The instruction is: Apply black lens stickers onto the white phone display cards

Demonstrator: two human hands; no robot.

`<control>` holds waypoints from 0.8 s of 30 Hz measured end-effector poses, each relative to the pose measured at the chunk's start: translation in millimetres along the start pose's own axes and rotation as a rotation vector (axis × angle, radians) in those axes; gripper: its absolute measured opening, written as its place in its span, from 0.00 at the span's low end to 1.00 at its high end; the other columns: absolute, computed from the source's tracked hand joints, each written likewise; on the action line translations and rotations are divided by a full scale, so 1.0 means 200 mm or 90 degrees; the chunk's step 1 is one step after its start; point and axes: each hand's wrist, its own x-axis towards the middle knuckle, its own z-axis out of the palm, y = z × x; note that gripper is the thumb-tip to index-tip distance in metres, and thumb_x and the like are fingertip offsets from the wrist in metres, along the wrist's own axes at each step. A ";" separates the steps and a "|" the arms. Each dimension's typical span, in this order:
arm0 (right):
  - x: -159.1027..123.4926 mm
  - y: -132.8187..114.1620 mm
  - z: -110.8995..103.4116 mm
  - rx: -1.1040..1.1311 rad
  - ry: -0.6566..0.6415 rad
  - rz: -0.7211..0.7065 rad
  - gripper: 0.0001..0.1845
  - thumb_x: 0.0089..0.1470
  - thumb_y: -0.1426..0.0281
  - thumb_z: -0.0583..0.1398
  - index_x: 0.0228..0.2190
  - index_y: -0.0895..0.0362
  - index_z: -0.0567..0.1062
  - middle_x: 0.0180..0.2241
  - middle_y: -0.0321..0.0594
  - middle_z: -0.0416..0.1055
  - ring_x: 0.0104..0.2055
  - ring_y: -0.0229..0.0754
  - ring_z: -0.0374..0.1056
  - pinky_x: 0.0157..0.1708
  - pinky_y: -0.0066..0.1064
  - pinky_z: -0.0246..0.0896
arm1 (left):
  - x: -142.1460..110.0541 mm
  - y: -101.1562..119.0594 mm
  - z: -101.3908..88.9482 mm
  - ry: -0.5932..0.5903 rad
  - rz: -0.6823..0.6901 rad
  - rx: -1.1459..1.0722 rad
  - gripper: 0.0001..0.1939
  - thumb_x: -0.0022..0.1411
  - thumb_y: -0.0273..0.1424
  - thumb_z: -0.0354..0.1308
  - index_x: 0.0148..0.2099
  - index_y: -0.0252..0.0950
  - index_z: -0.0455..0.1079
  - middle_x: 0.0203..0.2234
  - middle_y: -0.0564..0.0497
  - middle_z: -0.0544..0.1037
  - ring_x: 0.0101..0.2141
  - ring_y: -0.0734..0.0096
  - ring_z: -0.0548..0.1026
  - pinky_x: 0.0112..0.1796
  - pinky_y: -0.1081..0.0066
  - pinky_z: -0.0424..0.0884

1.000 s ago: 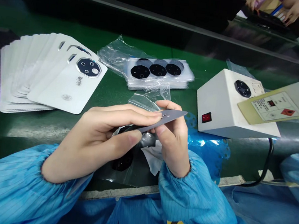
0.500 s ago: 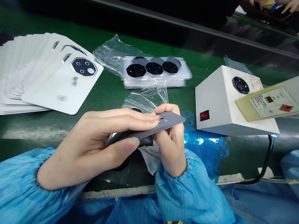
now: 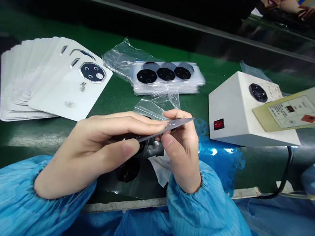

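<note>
Both hands hold a thin grey phone back cover (image 3: pixel 175 124), seen nearly edge-on and tilted up to the right. My left hand (image 3: pixel 99 145) has its fingers flat along the top face and its thumb at the near edge. My right hand (image 3: pixel 184 148) grips the far right end, fingers behind and thumb underneath. Most of the cover is hidden by my left hand. Beneath the hands lies clear film with a black octagonal camera plate (image 3: pixel 129 169). To the left are fanned white phone back covers (image 3: pixel 60 87), the top one bearing a dark octagonal camera plate.
Behind the hands is a stack of clear film sheets (image 3: pixel 163 90) with black octagonal plates. On the right, a white box (image 3: pixel 226 115) with a red switch (image 3: pixel 218 124) stands beside a tilted bottle (image 3: pixel 293 111). Blue film scraps (image 3: pixel 221 160) lie before the box. A black cable (image 3: pixel 286 176) hangs there.
The grey cover has turned to a more edge-on angle, and my right thumb has shifted under it. More of the black plate below shows. The whole view has slid slightly.
</note>
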 end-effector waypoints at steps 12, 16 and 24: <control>0.05 0.04 -0.02 -0.050 -0.013 0.054 0.23 0.52 0.70 0.55 0.50 0.52 0.58 0.28 0.31 0.59 0.27 0.32 0.58 0.27 0.28 0.59 | -0.13 -0.03 -0.08 0.288 -0.382 0.059 0.10 0.59 0.33 0.53 0.40 0.41 0.73 0.25 0.56 0.77 0.21 0.76 0.69 0.17 0.80 0.64; 0.06 0.04 -0.02 -0.102 -0.093 0.044 0.13 0.54 0.75 0.51 0.42 0.55 0.66 0.32 0.34 0.64 0.29 0.31 0.62 0.29 0.27 0.61 | -0.36 -0.06 -0.13 0.358 -0.485 0.185 0.12 0.59 0.39 0.54 0.42 0.39 0.69 0.25 0.55 0.72 0.23 0.74 0.69 0.20 0.78 0.65; 0.05 0.03 -0.01 -0.261 -0.124 -0.031 0.03 0.52 0.71 0.59 0.28 0.56 0.68 0.22 0.30 0.69 0.19 0.29 0.62 0.20 0.25 0.58 | -0.54 -0.14 -0.10 0.213 -0.397 0.434 0.21 0.62 0.36 0.49 0.57 0.40 0.57 0.24 0.56 0.70 0.22 0.72 0.69 0.22 0.73 0.64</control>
